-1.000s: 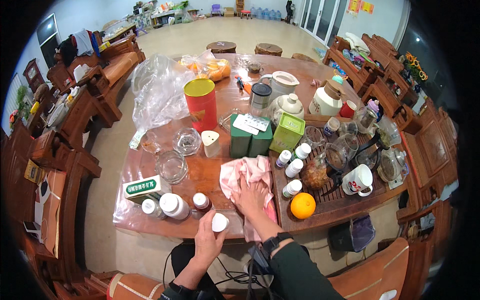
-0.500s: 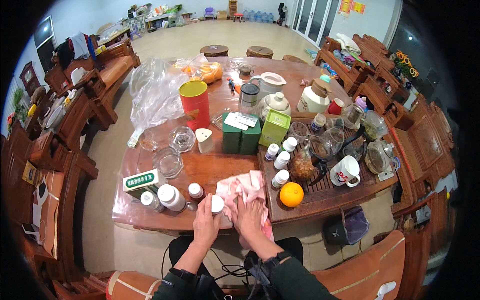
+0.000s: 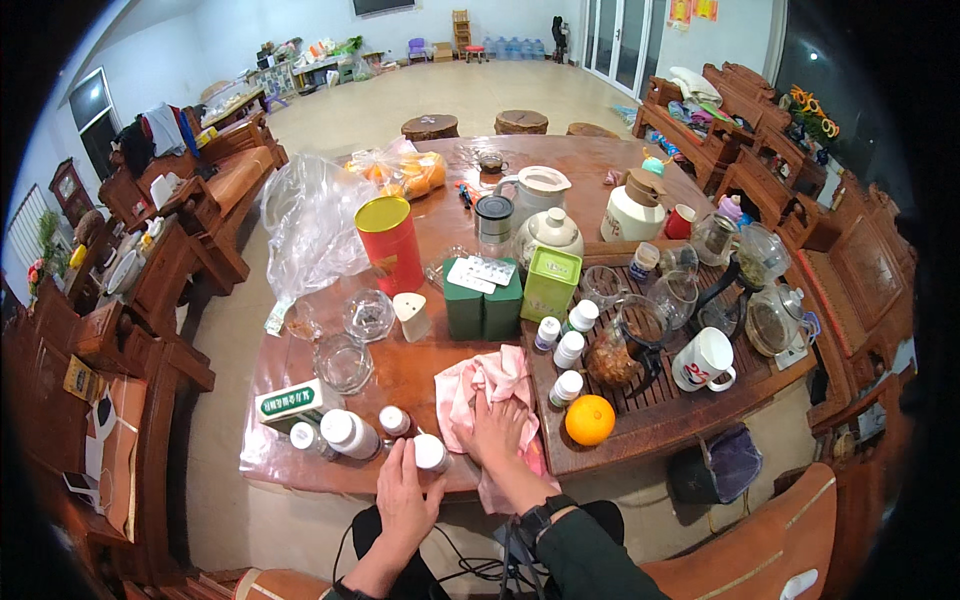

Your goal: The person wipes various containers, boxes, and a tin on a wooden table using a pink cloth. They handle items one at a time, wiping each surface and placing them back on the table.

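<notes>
Cloth: the pink cloth (image 3: 497, 368) is bunched on the desk (image 3: 425, 370), just left of the slatted tea tray (image 3: 650, 422), with its lower end hung over the near edge.
Right hand: the right hand (image 3: 497, 428) is laid on the cloth, palm down, fingers long and slightly spread, nothing pinched between them.
Left hand: the left hand (image 3: 405, 498) is set against the near side of the white-capped bottle (image 3: 432, 453), fingers and thumb curved around it; whether it is gripped or merely steadied cannot be told.
Step in hand: the desk is, it is judged, being wiped beside the bottle.
Next move: for a further pass, the cloth would need to be pressed flat, with the bottle and the brown bottle (image 3: 396, 421) beyond it not knocked.
</notes>
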{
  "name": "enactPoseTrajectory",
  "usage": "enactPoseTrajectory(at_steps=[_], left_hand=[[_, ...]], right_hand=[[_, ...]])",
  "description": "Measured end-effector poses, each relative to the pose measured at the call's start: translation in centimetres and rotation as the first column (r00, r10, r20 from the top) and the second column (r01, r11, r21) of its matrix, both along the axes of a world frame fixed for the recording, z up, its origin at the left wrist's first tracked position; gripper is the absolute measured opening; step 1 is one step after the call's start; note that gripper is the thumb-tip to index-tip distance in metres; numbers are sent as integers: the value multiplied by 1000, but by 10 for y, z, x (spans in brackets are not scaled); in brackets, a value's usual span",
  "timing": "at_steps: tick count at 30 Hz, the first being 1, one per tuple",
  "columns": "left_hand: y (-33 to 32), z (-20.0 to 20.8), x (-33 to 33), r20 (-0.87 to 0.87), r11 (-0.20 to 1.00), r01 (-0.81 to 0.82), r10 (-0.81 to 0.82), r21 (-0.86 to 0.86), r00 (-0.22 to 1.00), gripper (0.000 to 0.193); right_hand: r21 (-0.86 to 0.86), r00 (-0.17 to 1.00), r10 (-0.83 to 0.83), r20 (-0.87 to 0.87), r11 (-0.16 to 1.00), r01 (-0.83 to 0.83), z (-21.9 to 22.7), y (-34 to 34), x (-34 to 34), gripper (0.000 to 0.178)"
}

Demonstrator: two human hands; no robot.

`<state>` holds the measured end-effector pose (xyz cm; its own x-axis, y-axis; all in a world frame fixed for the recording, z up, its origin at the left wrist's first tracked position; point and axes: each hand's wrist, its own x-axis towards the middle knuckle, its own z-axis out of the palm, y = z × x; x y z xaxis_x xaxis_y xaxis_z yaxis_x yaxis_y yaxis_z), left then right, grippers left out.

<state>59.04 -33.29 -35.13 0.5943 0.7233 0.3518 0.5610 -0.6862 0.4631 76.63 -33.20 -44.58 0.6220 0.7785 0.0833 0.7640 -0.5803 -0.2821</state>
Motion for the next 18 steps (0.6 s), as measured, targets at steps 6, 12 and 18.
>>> enactPoseTrajectory(at_steps=[6,12,18], left_hand=[[64,84,29,-43,953,301,-300,40,953,68],[189,87,169,-277,924,382,-373,-22,886,93],[214,48,236,-571,896,432,-300,107,764,110]], right_hand=[[60,999,2,40,998,-5,-5,21,17,70],[143,998,18,64,989,-27,-1,15,15,64],[138,998,32,56,990,-40,-3,16,17,64]])
